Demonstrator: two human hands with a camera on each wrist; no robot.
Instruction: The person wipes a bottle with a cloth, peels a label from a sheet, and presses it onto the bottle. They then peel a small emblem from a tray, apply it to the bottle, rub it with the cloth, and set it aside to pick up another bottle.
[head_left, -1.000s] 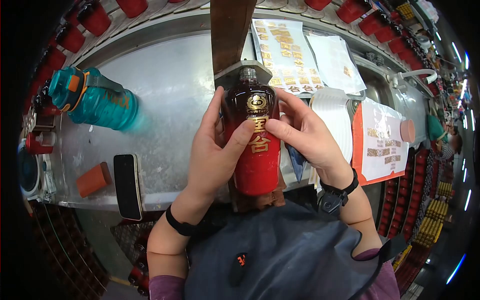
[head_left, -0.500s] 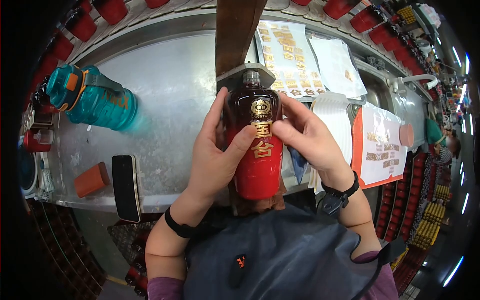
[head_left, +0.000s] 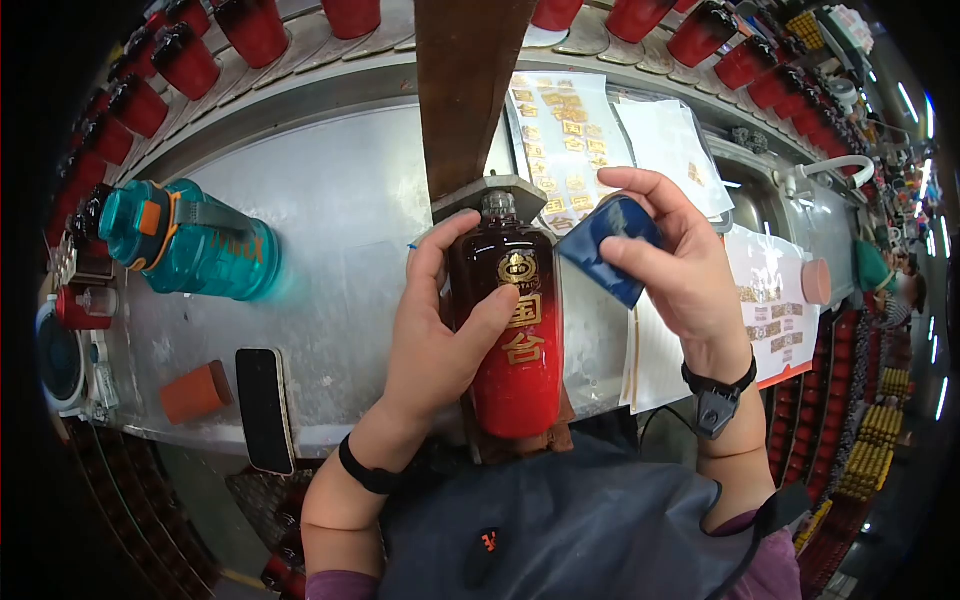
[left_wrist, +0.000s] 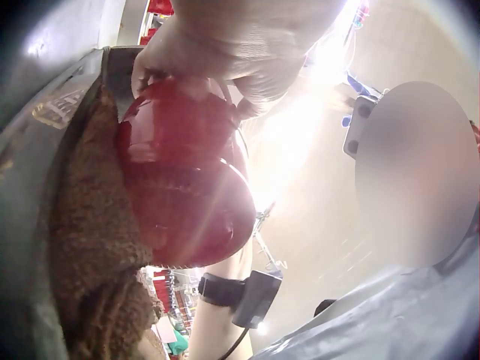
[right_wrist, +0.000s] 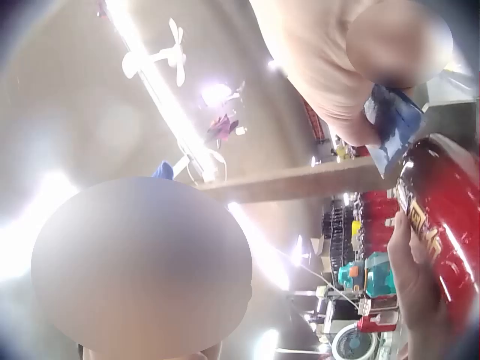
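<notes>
A bottle, dark at the shoulder and red below [head_left: 515, 400], lies on a brown cloth [left_wrist: 97, 225] with its clear neck pointing away from the body. Gold characters and an emblem run down its front. The left hand [head_left: 430, 335] grips the bottle's left side, its thumb on the upper gold character. To the right of the bottle, raised off it, the right hand [head_left: 680, 270] pinches a blue flat piece [head_left: 608, 250] between thumb and fingers. The right wrist view shows this blue piece [right_wrist: 394, 124] near the bottle's dark shoulder [right_wrist: 427, 161].
Sheets of gold characters [head_left: 565, 130] lie behind on the right, near a sink with a white tap [head_left: 840, 165]. On the left are a teal water bottle [head_left: 215, 250], an orange-brown block [head_left: 195, 392] and a phone [head_left: 265, 410]. A brown post [head_left: 465, 90] stands behind the bottle.
The right hand has left the bottle and moved right, now with the blue piece in its fingers. The left hand still grips the bottle. The head view has shifted, so everything sits lower.
</notes>
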